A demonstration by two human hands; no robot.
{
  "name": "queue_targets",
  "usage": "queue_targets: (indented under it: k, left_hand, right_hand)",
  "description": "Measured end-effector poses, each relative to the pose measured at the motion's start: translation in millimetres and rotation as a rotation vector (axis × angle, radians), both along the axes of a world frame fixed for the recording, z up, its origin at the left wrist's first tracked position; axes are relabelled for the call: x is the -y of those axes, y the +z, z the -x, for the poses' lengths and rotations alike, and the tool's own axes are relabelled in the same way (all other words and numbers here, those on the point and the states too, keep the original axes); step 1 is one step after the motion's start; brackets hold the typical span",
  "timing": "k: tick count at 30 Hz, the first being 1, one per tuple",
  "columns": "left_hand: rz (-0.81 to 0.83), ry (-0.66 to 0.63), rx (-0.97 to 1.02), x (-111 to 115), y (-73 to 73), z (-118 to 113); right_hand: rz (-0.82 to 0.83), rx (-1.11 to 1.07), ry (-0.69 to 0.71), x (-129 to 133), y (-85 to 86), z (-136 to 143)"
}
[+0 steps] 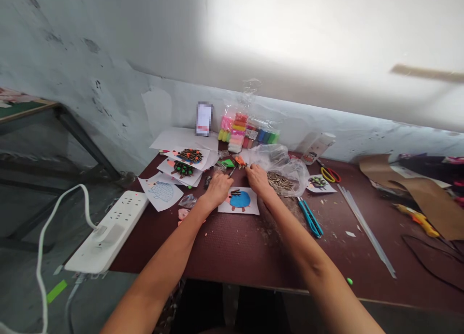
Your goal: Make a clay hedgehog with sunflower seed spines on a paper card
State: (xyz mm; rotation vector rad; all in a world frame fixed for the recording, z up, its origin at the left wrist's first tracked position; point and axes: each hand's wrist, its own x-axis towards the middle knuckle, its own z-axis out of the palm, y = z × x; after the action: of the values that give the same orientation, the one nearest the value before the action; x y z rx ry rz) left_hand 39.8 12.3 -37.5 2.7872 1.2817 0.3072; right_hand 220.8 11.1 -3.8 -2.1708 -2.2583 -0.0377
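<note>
A paper card with a blue hedgehog picture [240,199] lies flat on the table between my hands, several dark slim pieces stuck near its head. At the card's upper left, my left hand [218,189] is closed, with a thin dark tip showing beyond its fingers; what it holds is unclear. My right hand [258,178] is closed above the card's upper right, beside a small orange lump with dark pieces [239,161]. Whatever its fingertips hold is too small to name. A clear plastic bag of slim brown husk-like pieces [280,181] lies just right of that hand.
Left are hedgehog pictures on paper [191,156] and a white power strip [108,232]. Packs of coloured clay [250,133] and a phone [204,119] stand behind. A teal cutter [310,218], scissors [329,174], clear glue sticks [366,230] and a yellow glue gun [420,220] lie right.
</note>
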Motion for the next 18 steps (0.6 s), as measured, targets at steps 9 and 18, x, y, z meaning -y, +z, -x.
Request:
queue_targets:
  k: [9, 18]
  left_hand:
    - [0.054, 0.005, 0.021, 3, -1.3, 4]
    - [0.093, 0.015, 0.084, 0, -6.2, 5]
  right_hand:
    - [-0.157, -0.281, -0.104, 38, -3.3, -5]
    - [-0.23, -0.85, -0.156, 70, -27.5, -20]
